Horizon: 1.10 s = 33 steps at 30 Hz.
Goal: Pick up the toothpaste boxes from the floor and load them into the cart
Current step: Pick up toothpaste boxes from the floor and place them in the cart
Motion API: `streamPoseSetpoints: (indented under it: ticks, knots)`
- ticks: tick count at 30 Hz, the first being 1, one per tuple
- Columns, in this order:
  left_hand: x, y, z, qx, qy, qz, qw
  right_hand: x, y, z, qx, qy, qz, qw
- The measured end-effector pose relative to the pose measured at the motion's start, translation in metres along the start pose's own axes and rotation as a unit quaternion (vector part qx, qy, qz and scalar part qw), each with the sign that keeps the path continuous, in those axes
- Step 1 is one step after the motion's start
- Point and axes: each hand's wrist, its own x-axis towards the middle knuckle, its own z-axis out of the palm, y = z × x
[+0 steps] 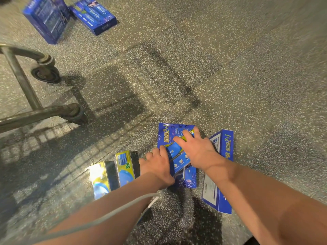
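Observation:
Several toothpaste boxes lie on the speckled floor. A flat blue box [165,134] sits in the middle with a smaller blue box [177,159] on top of it. My right hand [196,151] grips that smaller box from above, fingers curled over its far end. My left hand [156,165] holds its near left edge, thumb on top. Another blue box [218,175] stands on its side to the right. Two yellow-and-blue boxes [124,167] [100,179] stand to the left of my left hand. Only the cart's lower frame [23,80] shows at the left edge.
Two more blue boxes [47,18] [93,15] lie at the far left, beyond the cart's wheel [46,74]. A second caster [78,114] sits nearer me. A grey cable [99,221] crosses my left forearm.

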Motion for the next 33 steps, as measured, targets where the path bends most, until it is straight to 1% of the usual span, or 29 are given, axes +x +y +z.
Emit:
streamPoseSetpoints:
  ticks: [5,9,12,14,16,17,18,19,20,21,22,23,24,27,30,33]
  knots:
    - [0.006,0.003,-0.003,-0.024,0.018,-0.006,1.000,0.000,0.003,-0.004,0.005,-0.007,-0.006,1.000]
    - [-0.004,-0.001,-0.020,-0.047,0.043,0.004,0.998,-0.013,0.006,-0.024,0.008,0.037,-0.017,0.999]
    - [-0.035,-0.005,-0.052,-0.057,0.074,-0.001,0.996,-0.039,0.008,-0.062,0.023,0.079,-0.030,0.996]
    - [-0.066,-0.011,-0.086,-0.067,0.085,-0.012,0.994,-0.064,0.007,-0.099,0.044,0.100,-0.043,0.993]
    - [-0.106,-0.017,-0.130,-0.084,0.084,-0.026,0.992,-0.097,0.005,-0.141,0.095,0.130,-0.036,0.986]
    - [-0.128,-0.020,-0.154,-0.099,0.085,-0.036,0.991,-0.116,0.003,-0.166,0.147,0.144,-0.009,0.979]
    - [-0.151,-0.022,-0.180,-0.115,0.090,-0.045,0.988,-0.135,0.000,-0.193,0.229,0.152,0.030,0.961]
    - [-0.176,-0.023,-0.207,-0.131,0.097,-0.053,0.985,-0.154,-0.005,-0.220,0.337,0.152,0.073,0.926]
    - [-0.202,-0.024,-0.235,-0.146,0.106,-0.058,0.982,-0.174,-0.012,-0.253,0.461,0.134,0.117,0.869]
    - [-0.228,-0.023,-0.265,-0.156,0.115,-0.060,0.979,-0.195,-0.019,-0.287,0.583,0.107,0.155,0.790]
    - [-0.256,-0.021,-0.295,-0.158,0.123,-0.061,0.978,-0.215,-0.026,-0.319,0.678,0.081,0.189,0.706]
    - [-0.284,-0.020,-0.326,-0.154,0.130,-0.060,0.978,-0.235,-0.031,-0.350,0.734,0.074,0.217,0.639]
    - [-0.311,-0.020,-0.355,-0.153,0.137,-0.059,0.977,-0.252,-0.037,-0.379,0.761,0.080,0.234,0.599]
    - [-0.389,-0.022,-0.435,-0.184,0.143,-0.054,0.971,-0.294,-0.050,-0.448,0.789,0.133,0.215,0.560]
    - [-0.458,-0.027,-0.503,-0.196,0.156,-0.038,0.967,-0.342,-0.061,-0.520,0.834,0.147,0.180,0.500]
    - [-0.518,-0.038,-0.558,-0.212,0.189,-0.005,0.959,-0.409,-0.079,-0.603,0.857,0.185,0.140,0.461]
